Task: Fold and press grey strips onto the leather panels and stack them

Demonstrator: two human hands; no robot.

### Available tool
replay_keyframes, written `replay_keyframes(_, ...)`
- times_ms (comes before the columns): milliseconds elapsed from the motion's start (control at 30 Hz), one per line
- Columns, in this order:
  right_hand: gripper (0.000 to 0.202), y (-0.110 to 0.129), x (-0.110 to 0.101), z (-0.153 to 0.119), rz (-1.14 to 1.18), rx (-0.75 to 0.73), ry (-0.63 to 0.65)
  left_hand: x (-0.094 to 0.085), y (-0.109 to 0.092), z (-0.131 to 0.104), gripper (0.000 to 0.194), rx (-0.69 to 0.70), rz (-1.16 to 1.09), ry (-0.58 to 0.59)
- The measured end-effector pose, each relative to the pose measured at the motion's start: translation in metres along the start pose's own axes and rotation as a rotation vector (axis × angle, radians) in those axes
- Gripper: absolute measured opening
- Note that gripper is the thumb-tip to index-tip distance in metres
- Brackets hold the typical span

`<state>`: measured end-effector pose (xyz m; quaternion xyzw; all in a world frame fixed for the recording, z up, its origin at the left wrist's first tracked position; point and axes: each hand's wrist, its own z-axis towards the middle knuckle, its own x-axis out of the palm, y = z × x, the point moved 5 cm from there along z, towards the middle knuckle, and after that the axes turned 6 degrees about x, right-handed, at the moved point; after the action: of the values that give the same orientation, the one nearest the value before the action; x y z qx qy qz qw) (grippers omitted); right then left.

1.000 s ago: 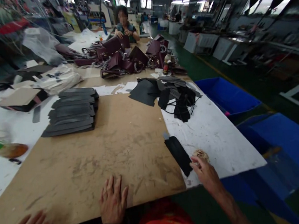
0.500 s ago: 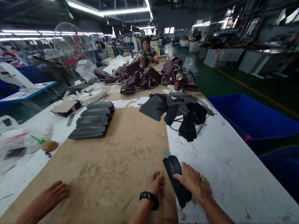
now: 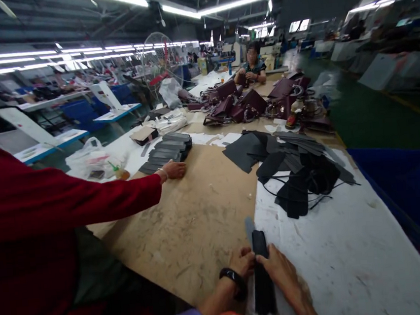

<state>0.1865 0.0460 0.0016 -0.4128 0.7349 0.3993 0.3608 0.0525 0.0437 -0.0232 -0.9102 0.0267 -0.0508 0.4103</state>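
Note:
A narrow black strip-like piece (image 3: pixel 264 286), perhaps several stacked, lies lengthwise in front of me near the cardboard's right edge. A grey strip (image 3: pixel 250 226) sticks out past its far end. My left hand (image 3: pixel 242 263), with a black bangle on the wrist, has its fingers curled against the piece's left edge. From the right, my right hand (image 3: pixel 282 272) holds the other edge, its thumb on top. Further off, a co-worker's hand (image 3: pixel 175 170) in a red sleeve reaches to a row of dark grey strips (image 3: pixel 170 149).
Brown cardboard (image 3: pixel 197 218) covers the middle of the white table (image 3: pixel 334 254). Black and grey cut pieces (image 3: pixel 296 169) with cords are heaped at the right. Beyond lie maroon handbags (image 3: pixel 245 103), with another person behind. A blue bin (image 3: pixel 408 173) stands right of the table.
My left hand has come over to the black piece, which was fanned out and now looks narrower and squared up. The co-worker's hand has moved forward to the grey strips. My view has turned left.

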Motion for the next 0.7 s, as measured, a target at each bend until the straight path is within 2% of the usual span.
replay_keyframes(167, 0.039, -0.005, 0.002, 0.005, 0.016, -0.006, 0.002, 0.003, -0.002, -0.005, 0.03, 0.14, 0.177, 0.015)
replay_keyframes(267, 0.041, -0.009, 0.0, 0.007, 0.038, 0.009, 0.002, -0.011, -0.01, -0.013, 0.027, 0.295, 0.319, -0.035)
replay_keyframes(367, 0.038, -0.009, -0.004, 0.009, 0.068, 0.003, 0.003, -0.044, -0.016, -0.023, 0.024, 0.44, 0.507, -0.178)
replay_keyframes(467, 0.037, -0.003, -0.007, 0.012, 0.094, -0.038, 0.001, -0.087, -0.017, -0.029, 0.034, 0.505, 0.713, -0.373)
replay_keyframes(600, 0.045, 0.007, -0.008, 0.01, 0.08, -0.087, -0.034, -0.136, -0.009, -0.029, 0.053, 0.469, 0.937, -0.646)
replay_keyframes(700, 0.054, 0.012, -0.005, 0.008, 0.044, -0.089, -0.061, -0.155, -0.004, -0.025, 0.056, 0.408, 1.059, -0.776)
